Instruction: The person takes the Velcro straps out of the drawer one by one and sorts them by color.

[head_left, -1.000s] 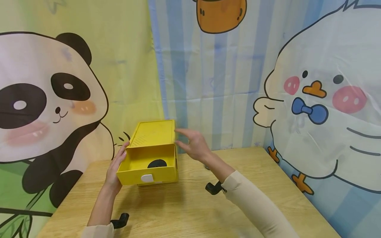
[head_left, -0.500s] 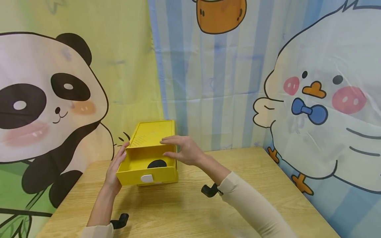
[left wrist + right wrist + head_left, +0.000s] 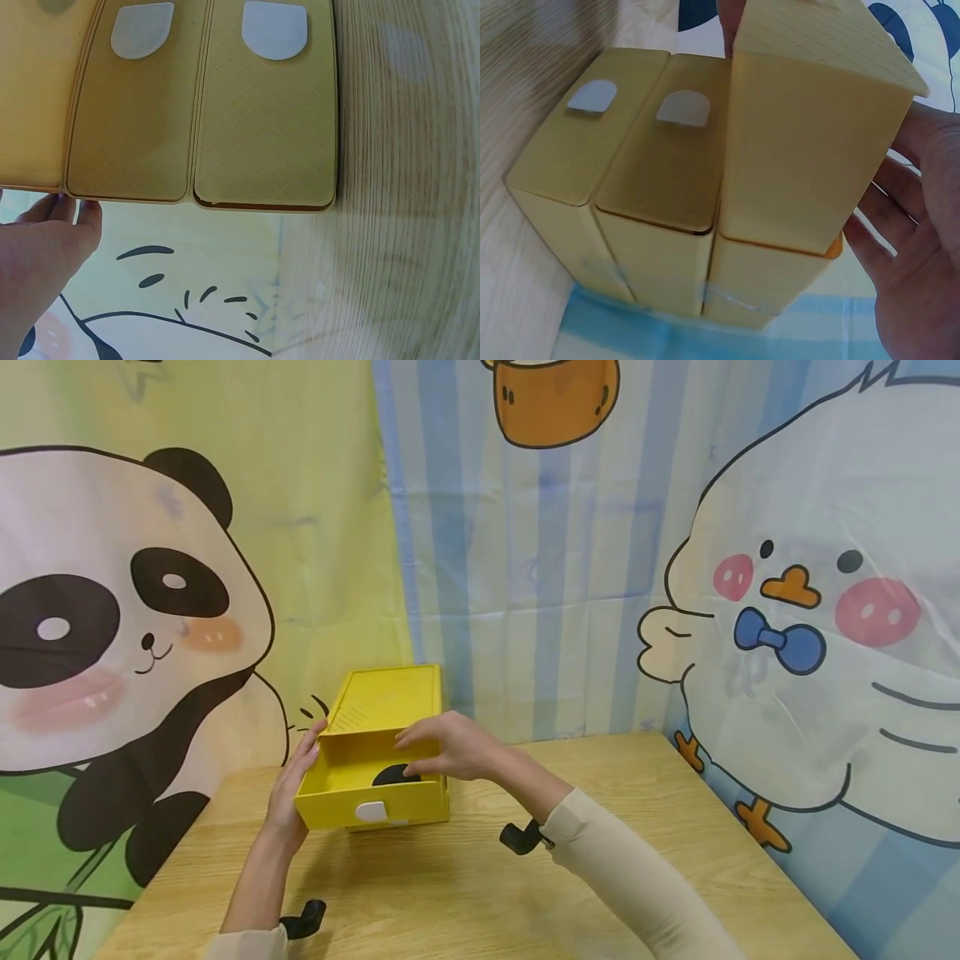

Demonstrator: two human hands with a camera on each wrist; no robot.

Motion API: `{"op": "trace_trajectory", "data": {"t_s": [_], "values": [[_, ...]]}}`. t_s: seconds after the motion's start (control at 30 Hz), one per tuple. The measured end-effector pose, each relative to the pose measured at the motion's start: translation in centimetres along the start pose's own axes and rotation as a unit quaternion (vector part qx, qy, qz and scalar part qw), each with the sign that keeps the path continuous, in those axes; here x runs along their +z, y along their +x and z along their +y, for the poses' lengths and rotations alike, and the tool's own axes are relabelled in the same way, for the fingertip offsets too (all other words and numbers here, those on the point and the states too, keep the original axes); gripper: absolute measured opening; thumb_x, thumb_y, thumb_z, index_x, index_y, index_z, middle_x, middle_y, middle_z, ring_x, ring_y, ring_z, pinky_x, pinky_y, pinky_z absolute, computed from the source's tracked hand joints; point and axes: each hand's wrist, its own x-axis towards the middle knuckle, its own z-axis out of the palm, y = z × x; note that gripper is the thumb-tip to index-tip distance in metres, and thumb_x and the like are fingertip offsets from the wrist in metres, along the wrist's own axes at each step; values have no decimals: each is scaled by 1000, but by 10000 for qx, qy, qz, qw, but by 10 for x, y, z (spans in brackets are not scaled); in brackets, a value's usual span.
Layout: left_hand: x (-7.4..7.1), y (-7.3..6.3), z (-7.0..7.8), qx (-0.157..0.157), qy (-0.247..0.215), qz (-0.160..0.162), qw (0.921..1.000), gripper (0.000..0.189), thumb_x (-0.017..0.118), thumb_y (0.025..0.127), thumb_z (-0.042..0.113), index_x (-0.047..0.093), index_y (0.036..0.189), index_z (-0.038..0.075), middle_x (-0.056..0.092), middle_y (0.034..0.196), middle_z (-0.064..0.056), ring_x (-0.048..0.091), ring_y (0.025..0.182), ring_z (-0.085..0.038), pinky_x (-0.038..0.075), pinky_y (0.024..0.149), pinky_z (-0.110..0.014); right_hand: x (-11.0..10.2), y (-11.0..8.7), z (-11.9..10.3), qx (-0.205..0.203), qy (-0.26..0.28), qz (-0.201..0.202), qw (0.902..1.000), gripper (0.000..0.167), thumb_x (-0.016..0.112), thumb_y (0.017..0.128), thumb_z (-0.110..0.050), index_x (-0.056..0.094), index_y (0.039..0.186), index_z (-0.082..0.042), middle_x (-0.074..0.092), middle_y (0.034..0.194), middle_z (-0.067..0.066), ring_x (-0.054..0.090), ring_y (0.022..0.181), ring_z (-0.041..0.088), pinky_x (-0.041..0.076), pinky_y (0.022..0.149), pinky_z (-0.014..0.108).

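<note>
Dipping lower: right hand [image 3: 461,749], fingers parted, empty, by rounded black object [image 3: 389,775]; left hand [image 3: 289,787], uncurled, against boxy yellow drawer unit [image 3: 386,697].

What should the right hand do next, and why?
Probably the right hand should dip its fingers down to the black thing. The yellow drawer is pulled out, the black thing lies inside, and those fingers are spread apart over the drawer, holding nothing. The left hand rests against the drawer's side, which may help steady it.
</note>
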Motion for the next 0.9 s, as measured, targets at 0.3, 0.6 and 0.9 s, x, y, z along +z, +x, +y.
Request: {"op": "trace_trajectory", "data": {"t_s": [0.3, 0.6, 0.9], "values": [[0, 1, 0, 7, 36, -10, 10000, 56, 30, 114, 45, 15, 168, 35, -1, 176, 1, 7, 158, -32, 46, 104, -15, 2, 8, -3, -85, -131, -662, 9977, 36, 78, 96, -25, 74, 130, -12, 70, 136, 1, 65, 129, 15, 48, 110, 25], [0, 0, -2, 16, -8, -28, 10000, 57, 31, 114, 45, 15, 168, 34, 2, 176, 4, 6, 160, -29, 40, 109, -14, 2, 20, -5, -193, -531, -1535, 9865, 10, 73, 98, -11, 83, 101, -16, 75, 126, 1, 69, 118, 15, 52, 98, 20], [0, 2, -1, 118, -59, -64, 9999, 56, 30, 115, 43, 15, 168, 34, 3, 176, 3, 7, 160, -30, 40, 109, -14, 4, 31, -8, 245, -583, -1875, 9802, 18, 69, 93, 1, 74, 97, -15, 69, 94, -5, 54, 81, 12, 45, 73, 19]]}}
